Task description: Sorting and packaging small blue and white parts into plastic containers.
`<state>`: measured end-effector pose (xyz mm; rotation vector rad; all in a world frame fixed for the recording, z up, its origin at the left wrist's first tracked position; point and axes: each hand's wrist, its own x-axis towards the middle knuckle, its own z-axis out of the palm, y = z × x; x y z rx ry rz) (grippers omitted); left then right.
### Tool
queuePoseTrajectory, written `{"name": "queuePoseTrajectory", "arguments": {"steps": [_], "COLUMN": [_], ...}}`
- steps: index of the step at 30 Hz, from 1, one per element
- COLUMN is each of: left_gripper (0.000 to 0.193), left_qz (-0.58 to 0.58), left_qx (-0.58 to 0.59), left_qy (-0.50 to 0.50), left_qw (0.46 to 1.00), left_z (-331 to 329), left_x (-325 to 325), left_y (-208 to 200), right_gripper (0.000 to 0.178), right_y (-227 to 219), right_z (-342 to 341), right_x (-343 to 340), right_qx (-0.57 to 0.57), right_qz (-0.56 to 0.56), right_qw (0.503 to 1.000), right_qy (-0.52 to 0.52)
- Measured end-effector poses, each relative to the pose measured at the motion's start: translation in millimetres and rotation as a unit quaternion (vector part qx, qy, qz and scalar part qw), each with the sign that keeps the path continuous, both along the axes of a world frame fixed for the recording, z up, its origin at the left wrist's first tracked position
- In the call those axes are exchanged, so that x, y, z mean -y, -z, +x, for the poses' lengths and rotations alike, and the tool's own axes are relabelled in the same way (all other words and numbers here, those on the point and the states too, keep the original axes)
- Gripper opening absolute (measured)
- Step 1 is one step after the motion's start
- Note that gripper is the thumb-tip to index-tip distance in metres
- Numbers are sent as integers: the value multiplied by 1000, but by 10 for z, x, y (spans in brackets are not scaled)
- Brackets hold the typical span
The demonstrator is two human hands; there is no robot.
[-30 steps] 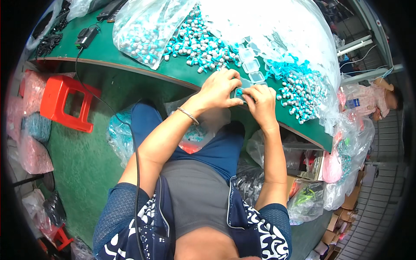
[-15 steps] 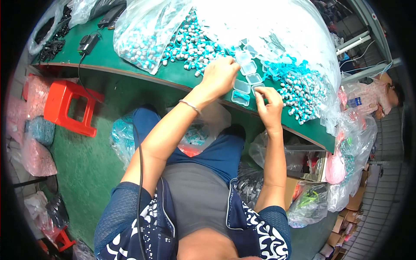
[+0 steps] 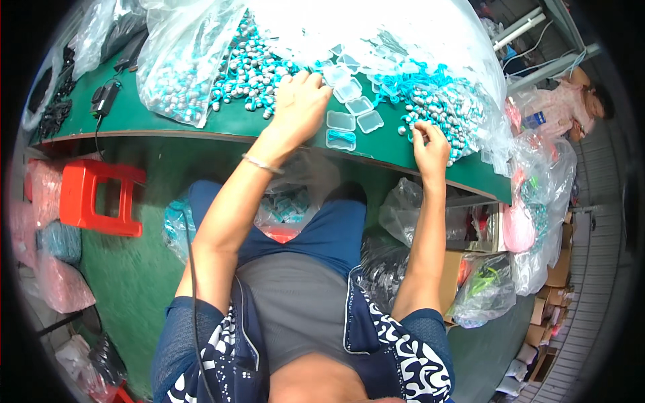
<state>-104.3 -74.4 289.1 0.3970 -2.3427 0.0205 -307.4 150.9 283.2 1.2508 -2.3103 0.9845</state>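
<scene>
1. Step in hand, as I read it: a pick-up stage. Both hands are out at the stock on the green desk (image 3: 201, 121); neither is at the lone closed case.
2. My left hand (image 3: 302, 101) lies palm down at the near edge of the heap of teal-and-silver earbuds (image 3: 248, 70). Its fingertips reach the row of small clear plastic cases (image 3: 346, 84). Fingers are loosely spread and flat, no closed grip that I can see. Whether one fingertip already pins a case, I cannot tell.
3. My right hand (image 3: 430, 144) sits at the near edge of the right-hand earbud pile (image 3: 443, 111). Fingers are curled down into it, a narrow pinching grip. I cannot tell if an earbud set is actually caught; the fingertips are buried.
4. One case with teal inside (image 3: 340, 140) lies near the desk's front edge, between my hands, touching neither. Two empty-looking cases (image 3: 356, 121) lie just behind it.
5. Next move, my judgement: the right needs one set pulled free without dragging tangled cord; the left needs one case separated from the row.
6. A big clear plastic bag (image 3: 376, 33) covers the stock further back. A red stool (image 3: 97, 198) stands on the floor to my left.
</scene>
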Motion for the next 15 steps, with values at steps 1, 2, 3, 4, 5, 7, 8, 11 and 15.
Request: {"name": "queuePoseTrajectory", "arguments": {"steps": [1, 2, 3, 4, 5, 7, 8, 11, 15], "left_gripper": [6, 7, 7, 7, 7, 7, 6, 14, 22], "left_qz": [-19, -26, -35, -22, -10, 24, 46, 117, 175], "left_qx": [36, 69, 102, 128, 155, 166, 155, 116, 57], "left_qy": [4, 26, 41, 49, 58, 71, 78, 89, 47], "left_qw": [999, 997, 993, 990, 986, 983, 984, 982, 982], "left_z": [121, 203, 288, 312, 311, 314, 316, 297, 291], "left_x": [-26, -40, -23, -17, -24, -16, -12, -14, -62], "left_y": [-50, -89, -118, -113, -101, -76, -49, 20, 164], "right_gripper": [12, 16, 16, 16, 16, 12, 11, 9, 9], "right_y": [-6, 35, 61, 83, 99, 71, 63, 26, 122], "right_z": [32, 46, 57, 60, 68, 102, 127, 215, 457], "right_x": [6, 10, 44, 66, 84, 127, 142, 145, 148], "right_qx": [-14, -15, -61, -107, -153, -149, -143, -19, 47], "right_qz": [34, 64, 82, 98, 114, 131, 129, 66, 45], "right_qw": [999, 998, 995, 989, 981, 979, 981, 997, 994], "right_qy": [0, 19, 24, 28, 33, 35, 31, -21, -86]}}
